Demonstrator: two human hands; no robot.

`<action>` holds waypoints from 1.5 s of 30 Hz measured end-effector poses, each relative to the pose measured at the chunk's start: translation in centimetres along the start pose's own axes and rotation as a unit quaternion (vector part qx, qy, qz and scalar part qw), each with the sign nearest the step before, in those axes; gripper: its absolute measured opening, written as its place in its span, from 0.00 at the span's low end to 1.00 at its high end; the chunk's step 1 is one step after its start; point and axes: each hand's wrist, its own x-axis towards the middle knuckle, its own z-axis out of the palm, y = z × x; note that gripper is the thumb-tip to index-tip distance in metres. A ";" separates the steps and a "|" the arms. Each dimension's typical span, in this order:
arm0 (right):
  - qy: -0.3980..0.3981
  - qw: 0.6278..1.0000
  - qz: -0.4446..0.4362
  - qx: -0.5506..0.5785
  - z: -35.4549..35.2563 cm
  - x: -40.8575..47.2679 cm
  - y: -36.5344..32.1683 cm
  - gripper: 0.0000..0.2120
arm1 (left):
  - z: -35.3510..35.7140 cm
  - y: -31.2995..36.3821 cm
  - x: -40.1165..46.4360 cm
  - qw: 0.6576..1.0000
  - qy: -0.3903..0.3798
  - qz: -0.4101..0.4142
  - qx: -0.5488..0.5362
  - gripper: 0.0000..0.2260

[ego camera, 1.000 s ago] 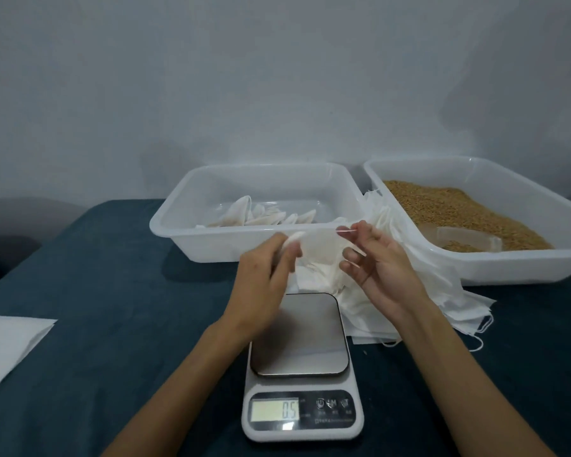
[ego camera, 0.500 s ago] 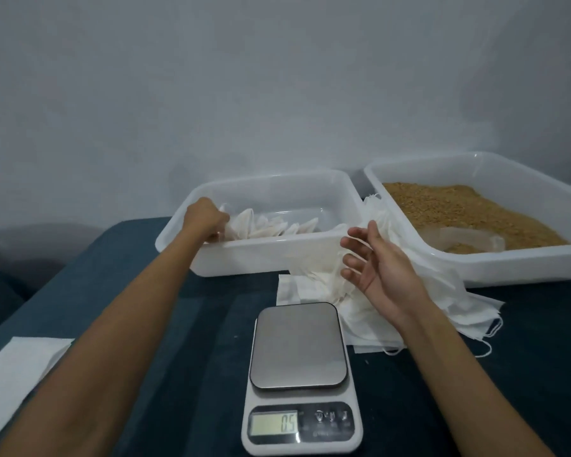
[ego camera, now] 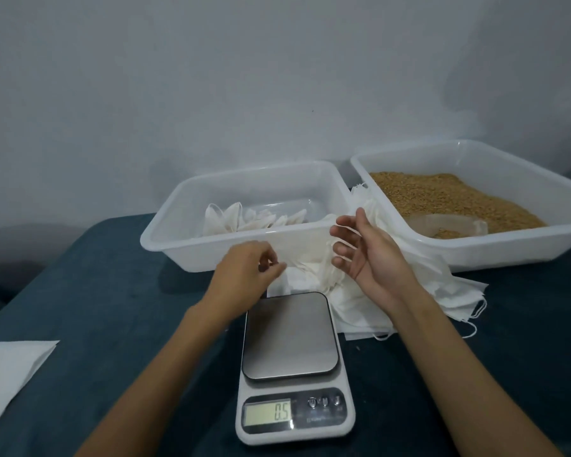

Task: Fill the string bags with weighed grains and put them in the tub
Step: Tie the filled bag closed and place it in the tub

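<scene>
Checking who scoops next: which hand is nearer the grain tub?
Right. The right hand hovers just left of the grain tub; the left hand is farther left, above the scale.

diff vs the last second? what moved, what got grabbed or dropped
The left hand went out to the left tub, where filled bags lie, then came back toward the pile of empty bags; whether it grips one now is unclear. The right hand stayed raised over the pile, fingers spread, strings across them. The scale still reads 0.5, pan bare; the grain tub is unmoved.
</scene>
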 end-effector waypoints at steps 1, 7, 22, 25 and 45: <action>-0.002 1.000 0.000 -0.010 0.1 -0.1 0.1 0.17 | 0.5 -0.4 -0.2 0.998 -0.032 -0.037 0.025 0.08; -0.006 0.998 0.003 -0.067 0.3 -0.2 1.0 0.17 | 1.6 -1.7 0.5 0.992 -0.069 -0.102 -0.015 0.17; -0.126 0.950 -0.054 -0.279 2.1 -1.5 3.1 0.08 | 1.2 1.0 -1.7 0.903 0.002 -0.022 -0.428 0.12; -0.103 0.949 -0.078 -0.287 1.8 -1.4 2.8 0.09 | 1.4 0.8 -1.7 0.892 -0.018 -0.010 -0.451 0.07; -0.058 0.929 -0.138 -0.339 1.5 -1.1 3.7 0.08 | 1.8 0.8 -1.7 0.868 -0.017 0.000 -0.496 0.06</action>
